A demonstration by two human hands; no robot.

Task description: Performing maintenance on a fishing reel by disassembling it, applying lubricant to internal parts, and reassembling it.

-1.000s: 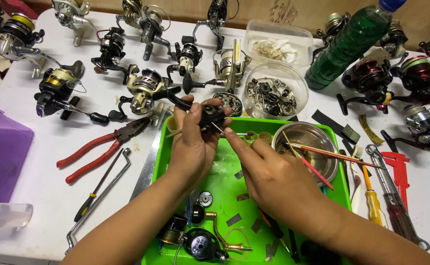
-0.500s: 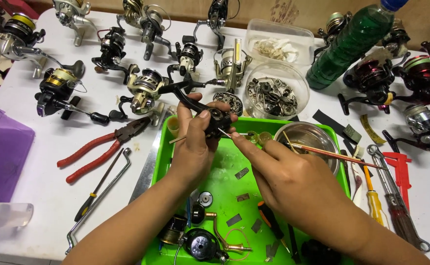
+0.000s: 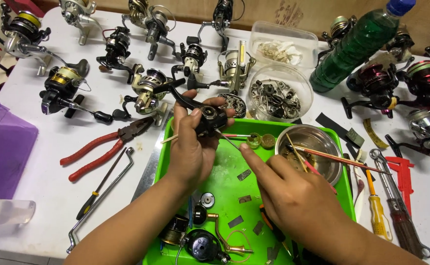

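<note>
Reel body (image 3: 209, 118), black, sits in left hand (image 3: 193, 147) above far edge of green tray (image 3: 175, 147). L fingers clamped round it, thumb on top; its crank arm sticks out up-left over the white table (image 3: 53, 147). Right hand (image 3: 293, 201) lies to the lower right of the reel, fingers pinched together on a thin metal pick (image 3: 227, 140). Pick's long axis runs from R fingertips up-left, tip at or just short of the reel's near face; cannot tell if touching. R hand is the nearer to the steel bowl (image 3: 318, 142) w/ brushes. Red pliers (image 3: 104, 145) lie well left, untouched.
</note>
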